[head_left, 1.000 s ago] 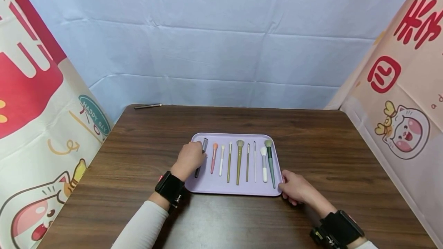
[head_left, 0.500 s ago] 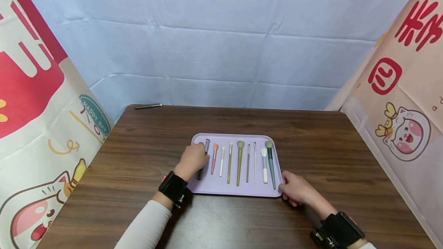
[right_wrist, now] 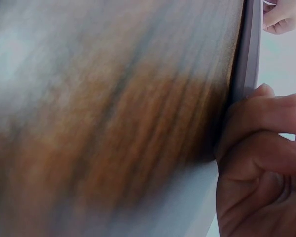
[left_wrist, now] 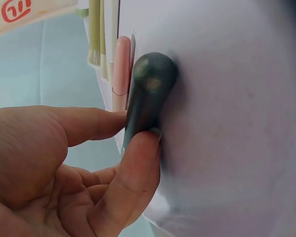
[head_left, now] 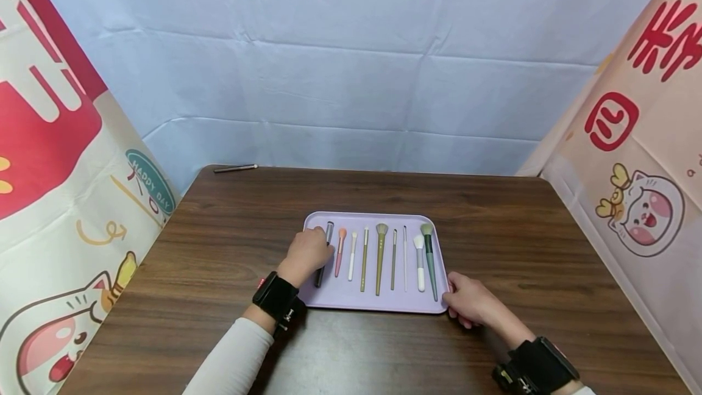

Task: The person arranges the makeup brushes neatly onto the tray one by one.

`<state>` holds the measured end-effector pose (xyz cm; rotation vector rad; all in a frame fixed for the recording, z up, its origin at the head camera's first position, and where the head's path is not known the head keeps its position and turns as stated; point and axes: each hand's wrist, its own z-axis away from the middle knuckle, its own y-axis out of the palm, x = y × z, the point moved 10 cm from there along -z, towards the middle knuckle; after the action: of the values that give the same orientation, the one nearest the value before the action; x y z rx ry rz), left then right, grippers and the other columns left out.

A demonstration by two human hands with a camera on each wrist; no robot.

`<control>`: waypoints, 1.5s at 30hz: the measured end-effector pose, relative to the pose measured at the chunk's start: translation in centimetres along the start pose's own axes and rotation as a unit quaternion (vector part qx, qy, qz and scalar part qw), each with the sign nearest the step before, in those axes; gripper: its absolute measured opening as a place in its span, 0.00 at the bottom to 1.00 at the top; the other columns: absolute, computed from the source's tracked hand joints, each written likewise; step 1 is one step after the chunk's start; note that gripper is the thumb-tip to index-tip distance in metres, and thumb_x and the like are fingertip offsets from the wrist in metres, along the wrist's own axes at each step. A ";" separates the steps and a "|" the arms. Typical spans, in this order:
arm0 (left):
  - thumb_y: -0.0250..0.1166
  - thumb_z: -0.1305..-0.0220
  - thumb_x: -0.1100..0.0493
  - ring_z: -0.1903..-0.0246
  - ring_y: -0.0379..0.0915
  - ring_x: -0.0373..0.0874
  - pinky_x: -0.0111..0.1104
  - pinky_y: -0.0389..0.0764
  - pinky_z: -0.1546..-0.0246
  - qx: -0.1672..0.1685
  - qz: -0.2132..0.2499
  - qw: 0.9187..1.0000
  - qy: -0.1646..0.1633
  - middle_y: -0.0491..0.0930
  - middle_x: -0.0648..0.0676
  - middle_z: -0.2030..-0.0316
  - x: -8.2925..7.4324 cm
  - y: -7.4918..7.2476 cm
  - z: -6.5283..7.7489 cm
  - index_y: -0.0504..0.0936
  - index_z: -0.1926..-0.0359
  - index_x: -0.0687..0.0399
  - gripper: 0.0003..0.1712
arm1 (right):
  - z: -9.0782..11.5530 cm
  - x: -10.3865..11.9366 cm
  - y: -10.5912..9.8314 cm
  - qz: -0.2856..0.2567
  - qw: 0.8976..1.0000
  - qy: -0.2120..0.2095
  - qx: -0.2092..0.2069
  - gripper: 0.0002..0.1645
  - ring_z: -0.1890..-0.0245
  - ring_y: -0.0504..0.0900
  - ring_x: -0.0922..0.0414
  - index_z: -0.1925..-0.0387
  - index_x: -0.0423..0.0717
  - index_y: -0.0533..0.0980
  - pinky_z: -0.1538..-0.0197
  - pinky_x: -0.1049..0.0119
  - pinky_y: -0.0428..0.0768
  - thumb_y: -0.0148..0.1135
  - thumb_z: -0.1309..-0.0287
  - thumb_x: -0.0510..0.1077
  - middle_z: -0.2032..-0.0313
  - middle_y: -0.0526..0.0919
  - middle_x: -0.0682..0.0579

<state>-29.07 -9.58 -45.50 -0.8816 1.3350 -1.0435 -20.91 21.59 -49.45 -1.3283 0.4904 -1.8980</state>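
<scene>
My left hand (head_left: 306, 255) is over the left end of a lilac tray (head_left: 356, 302). Between thumb and fingers it pinches a dark makeup brush (head_left: 319, 277); the hand covers the brush's middle. In the left wrist view the rounded handle end of this dark brush (left_wrist: 150, 84) points away from the fingers, close over the tray. Just right of it lies a pink brush (head_left: 338, 256). At the tray's near right corner my right hand (head_left: 470, 299) grips the rim, thumb at the edge and the other fingers curled lower down.
Several more brushes lie in a row on the tray, from a short white one (head_left: 351, 261) to a green one (head_left: 430, 264) at the right. A thin dark stick (head_left: 236, 169) lies at the table's far left edge. Cloth backdrops (head_left: 351, 78) stand around the wooden table (head_left: 493, 218).
My left hand and the dark brush have shifted slightly right, closer to the pink brush. The right hand stays at the tray's corner.
</scene>
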 end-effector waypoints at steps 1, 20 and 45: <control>0.67 0.35 0.54 0.68 0.80 0.57 0.48 0.81 0.65 0.001 0.002 1.000 -0.003 0.80 0.62 0.71 0.1 0.0 0.0 0.78 0.63 0.67 0.16 | 0.0 0.0 0.0 0.000 1.000 0.000 0.000 0.05 0.91 0.71 0.58 0.70 0.43 0.67 0.87 0.68 0.67 0.54 0.41 0.35 0.82 0.77 0.47; 0.67 0.33 0.48 0.48 0.76 0.59 0.53 0.81 0.53 -0.016 -0.048 0.998 -0.023 0.80 0.65 0.49 2.9 -3.2 0.7 0.77 0.42 0.68 0.29 | 0.0 0.0 0.1 -0.001 1.000 -0.001 0.005 0.05 0.91 0.70 0.58 0.70 0.43 0.67 0.86 0.68 0.68 0.54 0.40 0.35 0.81 0.76 0.47; 0.60 0.27 0.52 0.38 0.62 0.73 0.65 0.68 0.43 -0.014 -0.068 0.997 -0.039 0.67 0.75 0.36 11.5 -7.0 -1.4 0.67 0.32 0.70 0.32 | 0.0 0.0 0.0 -0.004 1.000 -0.005 -0.008 0.05 0.92 0.70 0.58 0.71 0.43 0.67 0.87 0.69 0.67 0.54 0.43 0.35 0.82 0.76 0.47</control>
<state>-31.58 -22.60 -42.73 -1.0351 1.2413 -1.0864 -20.89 21.59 -49.38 -1.3504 0.4977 -1.8964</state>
